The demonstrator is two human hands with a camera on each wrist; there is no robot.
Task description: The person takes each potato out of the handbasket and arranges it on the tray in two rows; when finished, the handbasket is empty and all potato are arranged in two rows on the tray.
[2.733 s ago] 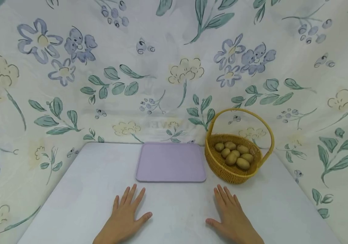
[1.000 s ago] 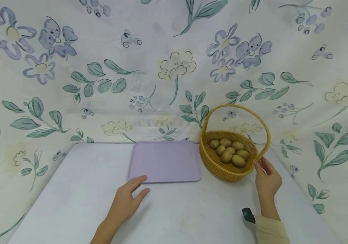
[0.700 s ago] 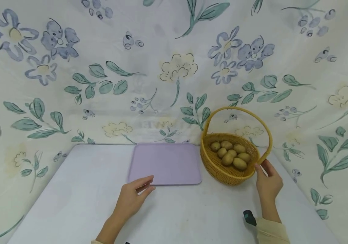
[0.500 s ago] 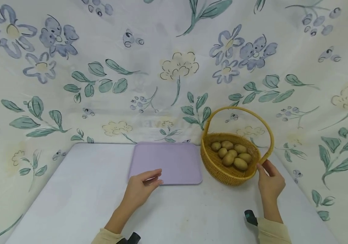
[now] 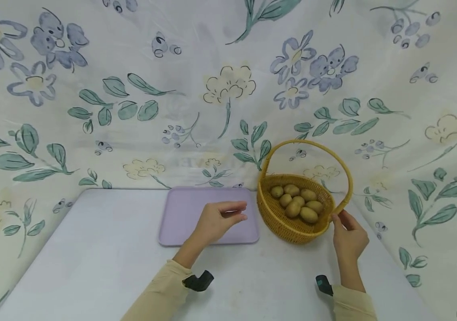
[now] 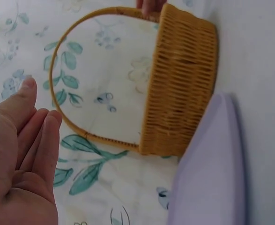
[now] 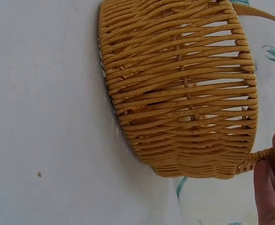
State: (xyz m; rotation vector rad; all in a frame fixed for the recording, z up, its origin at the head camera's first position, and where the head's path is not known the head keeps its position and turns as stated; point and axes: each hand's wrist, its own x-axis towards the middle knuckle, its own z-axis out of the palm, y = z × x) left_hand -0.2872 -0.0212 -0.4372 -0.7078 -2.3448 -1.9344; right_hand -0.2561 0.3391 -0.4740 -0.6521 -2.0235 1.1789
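Observation:
A wicker basket [image 5: 288,229] with a tall arched handle stands at the back right of the table, several potatoes [image 5: 293,207] lying inside. My right hand [image 5: 349,236] pinches the foot of the handle at the basket's right rim; the right wrist view shows thumb and fingers [image 7: 264,192] around it. Over the lilac tray [image 5: 172,223], my left hand [image 5: 220,219] hangs in the air, fingers extended toward the basket with a gap to the thumb, holding nothing. In the left wrist view that hand [image 6: 25,154] is apart from the basket [image 6: 179,84].
The white table [image 5: 104,249] carries the tray left of the basket. Behind and at both sides hangs a floral cloth [image 5: 196,133]. Each wrist wears a dark camera mount, the left one [image 5: 198,281] low over the table, the right one [image 5: 324,284] beside the sleeve.
Both hands lay flat on the table at first. The right hand went to the basket handle and has stayed there. My left hand rose and moved right over the tray toward the basket.

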